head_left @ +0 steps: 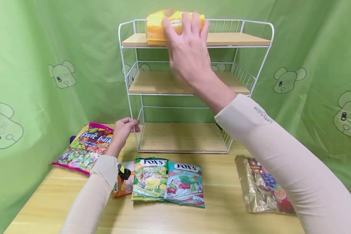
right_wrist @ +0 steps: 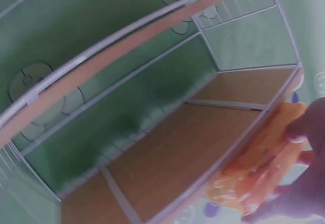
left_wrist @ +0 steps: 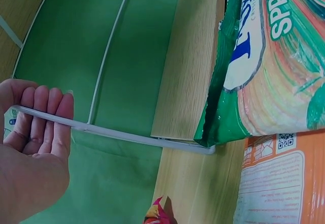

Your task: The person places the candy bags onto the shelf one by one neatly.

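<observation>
My right hand (head_left: 188, 53) grips a yellow-orange plastic bag (head_left: 156, 29) at the top shelf (head_left: 237, 39) of a white wire rack. Its fingers spread over the bag's front; in the right wrist view the orange bag (right_wrist: 264, 158) lies at the shelf's front edge. Lower down, my left hand (head_left: 123, 131) holds the rack's left front post (head_left: 130, 110). The left wrist view shows the curled fingers (left_wrist: 51, 102) around this white rod (left_wrist: 117, 134).
The middle shelf (head_left: 152, 83) and bottom shelf (head_left: 181, 138) are wooden. On the table (head_left: 152, 221) lie green Fox's (head_left: 150, 180), teal Fox's (head_left: 184, 185) and orange (head_left: 125, 187) bags. A Fruit candy bag (head_left: 86, 148) lies left, a gold bag (head_left: 251, 185) right.
</observation>
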Available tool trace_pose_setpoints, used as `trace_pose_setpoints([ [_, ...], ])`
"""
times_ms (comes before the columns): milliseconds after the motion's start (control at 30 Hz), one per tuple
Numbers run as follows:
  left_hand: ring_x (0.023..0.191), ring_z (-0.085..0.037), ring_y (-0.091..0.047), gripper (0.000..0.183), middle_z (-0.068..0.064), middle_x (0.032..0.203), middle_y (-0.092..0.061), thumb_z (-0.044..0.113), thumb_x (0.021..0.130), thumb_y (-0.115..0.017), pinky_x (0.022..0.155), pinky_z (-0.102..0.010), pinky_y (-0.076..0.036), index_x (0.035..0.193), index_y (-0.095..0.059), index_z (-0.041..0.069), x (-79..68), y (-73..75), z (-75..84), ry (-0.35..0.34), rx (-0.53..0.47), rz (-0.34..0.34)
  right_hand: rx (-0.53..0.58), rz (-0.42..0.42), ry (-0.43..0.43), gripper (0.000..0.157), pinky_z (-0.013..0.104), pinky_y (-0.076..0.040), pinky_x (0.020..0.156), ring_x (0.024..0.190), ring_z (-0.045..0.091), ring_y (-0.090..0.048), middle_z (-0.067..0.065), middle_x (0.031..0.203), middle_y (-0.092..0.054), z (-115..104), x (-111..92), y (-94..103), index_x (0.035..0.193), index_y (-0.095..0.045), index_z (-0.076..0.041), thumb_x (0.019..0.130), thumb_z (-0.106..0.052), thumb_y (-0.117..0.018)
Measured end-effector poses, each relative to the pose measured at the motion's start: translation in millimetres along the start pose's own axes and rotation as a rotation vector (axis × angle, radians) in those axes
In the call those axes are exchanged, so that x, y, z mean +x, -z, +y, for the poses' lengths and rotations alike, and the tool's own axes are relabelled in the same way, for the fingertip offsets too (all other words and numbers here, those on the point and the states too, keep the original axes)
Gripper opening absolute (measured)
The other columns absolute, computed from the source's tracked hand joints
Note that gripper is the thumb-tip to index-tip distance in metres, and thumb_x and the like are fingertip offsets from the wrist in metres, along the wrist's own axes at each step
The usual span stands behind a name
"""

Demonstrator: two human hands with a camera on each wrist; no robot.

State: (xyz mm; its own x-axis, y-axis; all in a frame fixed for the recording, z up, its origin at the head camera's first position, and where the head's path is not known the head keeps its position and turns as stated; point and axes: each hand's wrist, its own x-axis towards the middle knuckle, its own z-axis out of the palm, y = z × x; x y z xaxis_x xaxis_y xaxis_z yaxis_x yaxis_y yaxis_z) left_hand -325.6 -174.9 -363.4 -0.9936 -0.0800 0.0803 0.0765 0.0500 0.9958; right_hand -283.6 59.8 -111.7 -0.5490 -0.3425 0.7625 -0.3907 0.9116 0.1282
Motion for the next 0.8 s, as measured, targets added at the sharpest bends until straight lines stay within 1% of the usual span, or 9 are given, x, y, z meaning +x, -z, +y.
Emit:
trace_pose_setpoints([
  [67,0.078,-0.015,-0.067,0.014,0.003,0.074,-0.069,0.013,0.097,-0.064,0.107,-0.046,-0.050,0.085,-0.062,0.007,-0.5,0.9,-0.1,0.010,-0.006,0.002,-0.112,-0.037,-0.006,0.062,0.068,-0.010,0.124,0.148,0.052,-0.023,0.030,0.152,-0.035,-6,-4,3.8,0.156,-0.029,-0.020,0.096,-0.005,-0.042],
  [133,0.078,-0.014,-0.067,0.014,0.001,0.076,-0.069,0.013,0.097,-0.064,0.107,-0.044,-0.050,0.084,-0.062,0.007,-1.1,1.6,-0.3,0.011,-0.002,0.006,-0.209,-0.076,-0.007,0.077,0.069,-0.013,0.123,0.148,0.055,-0.022,0.032,0.155,-0.032,-11,-8,6.6,0.159,-0.020,-0.021,0.089,0.001,-0.043],
  [167,0.078,-0.014,-0.066,0.015,0.000,0.076,-0.070,0.014,0.097,-0.064,0.106,-0.044,-0.051,0.083,-0.062,0.007,-1.1,2.0,-0.2,0.009,0.001,0.009,-0.233,-0.094,-0.011,0.082,0.069,-0.015,0.123,0.148,0.055,-0.023,0.033,0.155,-0.032,-13,-10,7.3,0.160,-0.017,-0.021,0.086,0.002,-0.044],
  [233,0.077,-0.014,-0.067,0.015,0.000,0.076,-0.069,0.014,0.096,-0.064,0.105,-0.043,-0.052,0.082,-0.062,0.008,-1.1,2.7,0.4,-0.001,0.011,0.017,-0.242,-0.133,-0.024,0.086,0.067,-0.018,0.123,0.147,0.054,-0.023,0.033,0.156,-0.030,-17,-13,7.9,0.161,-0.010,-0.021,0.086,0.001,-0.046],
  [333,0.076,-0.013,-0.067,0.016,0.001,0.075,-0.069,0.014,0.096,-0.064,0.102,-0.042,-0.053,0.082,-0.061,0.009,-2.5,2.3,1.7,-0.023,0.021,0.029,-0.158,-0.153,-0.051,0.084,0.062,-0.020,0.124,0.148,0.052,-0.022,0.033,0.158,-0.025,-18,-15,5.0,0.163,-0.005,-0.022,0.093,-0.005,-0.048],
  [400,0.075,-0.013,-0.067,0.016,0.001,0.075,-0.069,0.014,0.096,-0.064,0.100,-0.041,-0.054,0.081,-0.061,0.009,-3.8,1.5,1.9,-0.028,0.019,0.031,-0.078,-0.136,-0.061,0.076,0.057,-0.022,0.125,0.148,0.050,-0.021,0.032,0.159,-0.023,-17,-16,1.0,0.163,-0.005,-0.021,0.100,-0.014,-0.048],
  [500,0.075,-0.013,-0.067,0.016,0.001,0.075,-0.069,0.013,0.096,-0.063,0.098,-0.039,-0.055,0.081,-0.061,0.009,-4.9,-0.7,1.2,-0.023,0.021,0.024,0.017,-0.105,-0.083,0.072,0.052,-0.016,0.128,0.149,0.047,-0.017,0.030,0.159,-0.019,-12,-17,-4.4,0.163,-0.002,-0.022,0.106,-0.026,-0.045],
  [667,0.076,-0.013,-0.067,0.016,0.003,0.074,-0.069,0.014,0.095,-0.064,0.098,-0.038,-0.055,0.080,-0.061,0.008,-2.6,-5.0,-0.2,-0.026,0.017,0.015,0.062,-0.079,-0.121,0.068,0.050,-0.006,0.130,0.153,0.045,-0.009,0.029,0.161,-0.013,-4,-16,-7.8,0.163,-0.004,-0.024,0.107,-0.030,-0.041],
  [800,0.076,-0.013,-0.066,0.016,0.003,0.073,-0.068,0.014,0.095,-0.065,0.100,-0.041,-0.055,0.081,-0.061,0.007,-0.8,-7.4,0.5,-0.033,0.009,0.002,0.155,-0.043,-0.136,0.063,0.039,-0.015,0.129,0.149,0.037,-0.015,0.024,0.159,-0.017,-1,-15,-7.8,0.162,-0.017,-0.025,0.105,-0.026,-0.045],
])
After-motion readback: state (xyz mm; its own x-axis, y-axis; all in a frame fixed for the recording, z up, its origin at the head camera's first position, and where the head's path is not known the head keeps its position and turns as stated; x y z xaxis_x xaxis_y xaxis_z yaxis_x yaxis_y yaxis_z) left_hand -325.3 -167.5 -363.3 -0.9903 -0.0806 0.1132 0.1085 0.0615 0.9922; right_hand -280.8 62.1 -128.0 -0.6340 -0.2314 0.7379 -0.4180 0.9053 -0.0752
